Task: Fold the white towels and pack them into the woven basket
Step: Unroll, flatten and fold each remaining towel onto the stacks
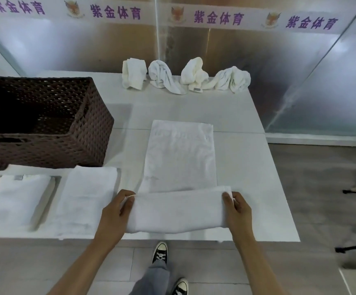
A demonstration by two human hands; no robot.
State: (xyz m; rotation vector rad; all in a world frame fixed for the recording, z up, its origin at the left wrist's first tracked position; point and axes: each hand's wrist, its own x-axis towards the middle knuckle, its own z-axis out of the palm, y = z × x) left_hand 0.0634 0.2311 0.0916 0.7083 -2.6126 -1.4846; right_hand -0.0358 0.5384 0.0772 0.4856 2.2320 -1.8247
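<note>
towel (pixel 179 158) lies lengthwise away from person; left hand (pixel 117 209) and right hand (pixel 237 209) pinch its near corners

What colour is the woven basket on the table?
Dark brown; the woven basket shows clearly in the head view.

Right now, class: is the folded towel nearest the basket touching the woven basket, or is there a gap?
Cannot tell. In the head view the folded towel has its far edge meeting the woven basket's near wall in the picture, but the angle shows neither contact nor a gap.
</note>
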